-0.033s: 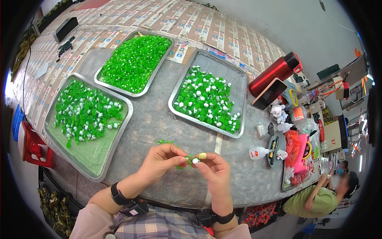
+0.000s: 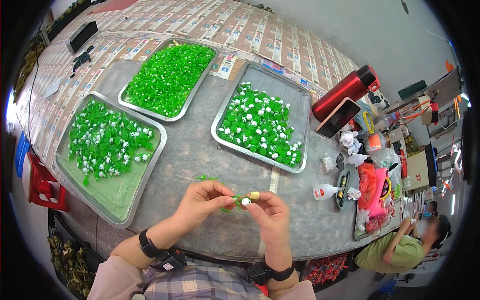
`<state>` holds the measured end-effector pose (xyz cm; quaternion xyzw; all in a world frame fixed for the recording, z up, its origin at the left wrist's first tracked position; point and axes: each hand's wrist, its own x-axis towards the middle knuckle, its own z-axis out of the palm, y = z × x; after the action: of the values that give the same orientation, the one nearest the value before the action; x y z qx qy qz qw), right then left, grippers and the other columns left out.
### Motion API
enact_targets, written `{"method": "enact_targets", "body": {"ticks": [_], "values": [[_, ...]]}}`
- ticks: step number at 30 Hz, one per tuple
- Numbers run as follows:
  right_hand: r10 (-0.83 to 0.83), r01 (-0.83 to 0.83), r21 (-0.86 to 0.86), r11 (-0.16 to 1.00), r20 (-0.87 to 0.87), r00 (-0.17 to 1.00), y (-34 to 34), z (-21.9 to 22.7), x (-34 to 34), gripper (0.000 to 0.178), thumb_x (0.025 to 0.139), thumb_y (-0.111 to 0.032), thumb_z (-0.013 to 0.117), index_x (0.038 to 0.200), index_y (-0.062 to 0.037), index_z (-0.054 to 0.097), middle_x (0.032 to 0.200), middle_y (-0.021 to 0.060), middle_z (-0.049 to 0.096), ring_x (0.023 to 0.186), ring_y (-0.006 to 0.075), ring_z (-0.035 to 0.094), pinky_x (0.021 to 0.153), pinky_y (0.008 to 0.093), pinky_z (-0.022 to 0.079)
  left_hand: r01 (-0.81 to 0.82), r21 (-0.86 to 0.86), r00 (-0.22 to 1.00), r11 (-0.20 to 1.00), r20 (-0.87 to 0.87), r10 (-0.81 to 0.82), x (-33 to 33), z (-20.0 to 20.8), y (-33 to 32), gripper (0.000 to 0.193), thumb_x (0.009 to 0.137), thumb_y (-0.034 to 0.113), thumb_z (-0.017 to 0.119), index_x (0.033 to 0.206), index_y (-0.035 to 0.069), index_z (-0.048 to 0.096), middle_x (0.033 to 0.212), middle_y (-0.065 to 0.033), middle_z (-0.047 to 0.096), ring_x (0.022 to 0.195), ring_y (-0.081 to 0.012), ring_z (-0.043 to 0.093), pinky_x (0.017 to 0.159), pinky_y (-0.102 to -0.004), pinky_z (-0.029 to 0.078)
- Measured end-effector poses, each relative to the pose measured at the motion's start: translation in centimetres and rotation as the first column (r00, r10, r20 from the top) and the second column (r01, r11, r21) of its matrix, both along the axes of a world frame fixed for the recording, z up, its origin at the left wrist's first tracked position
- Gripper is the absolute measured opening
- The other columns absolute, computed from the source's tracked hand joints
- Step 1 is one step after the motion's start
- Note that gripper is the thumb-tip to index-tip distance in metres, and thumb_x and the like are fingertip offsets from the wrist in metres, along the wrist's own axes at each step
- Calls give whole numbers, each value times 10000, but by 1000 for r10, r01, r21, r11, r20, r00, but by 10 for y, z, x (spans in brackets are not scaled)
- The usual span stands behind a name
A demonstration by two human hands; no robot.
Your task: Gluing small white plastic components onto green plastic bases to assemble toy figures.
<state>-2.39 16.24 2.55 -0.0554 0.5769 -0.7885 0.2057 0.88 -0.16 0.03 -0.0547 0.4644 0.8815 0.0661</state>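
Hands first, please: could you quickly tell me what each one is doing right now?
Left hand: closed in a pinch on a small green plastic piece.
Right hand: pinching the same piece at its white cap.

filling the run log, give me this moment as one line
left hand: pinching small green plastic piece | right hand: pinching same piece | nearest: right metal tray

Person, lower frame: plaid shirt [image 2: 200, 287], pale pink sleeves [image 2: 112, 282]. Black wristband [image 2: 146, 245] near left hand [image 2: 202, 202]; black watch [image 2: 270, 274] below right hand [image 2: 270, 217].
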Motion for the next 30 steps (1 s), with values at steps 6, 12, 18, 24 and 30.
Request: {"method": "enact_targets", "body": {"ticks": [6,12,18,24,30], "values": [[-9,9,4,1000,-29,1000,-4,2,0,191,738,37,563,929,35,552,888,87,579,811,108,543,672,184,431,2,-61,1000,998,-10,-3,0,2,-1,77,762,30,556,829,-8,550,785,-69,589,726,-108,564,646,-215,459],[4,-3,51,999,-32,999,-4,0,0,181,750,12,561,930,39,557,873,83,584,785,109,548,673,196,438,-38,-258,998,966,-57,24,3,7,2,74,739,16,577,806,-10,561,784,-59,589,717,-108,560,637,-215,458],[29,-29,15,999,24,999,0,6,-3,160,758,-1,556,913,39,559,851,86,587,761,114,557,683,214,449,-165,-502,966,849,-255,37,11,14,12,79,702,12,617,768,-9,580,781,-60,592,729,-102,559,643,-219,464],[7,-6,15,1000,-32,999,-2,10,-2,157,732,17,562,887,26,544,849,105,585,774,140,561,699,248,451,-94,-273,993,957,-93,71,8,11,8,76,720,15,601,786,-14,576,798,-64,589,729,-104,566,651,-211,465],[-51,50,-40,998,-8,999,-6,13,1,184,710,36,568,889,25,531,856,119,583,798,164,563,727,276,452,-90,-283,994,955,-88,68,9,12,7,74,723,20,600,785,-13,574,783,-60,589,722,-99,566,649,-207,462]]}}
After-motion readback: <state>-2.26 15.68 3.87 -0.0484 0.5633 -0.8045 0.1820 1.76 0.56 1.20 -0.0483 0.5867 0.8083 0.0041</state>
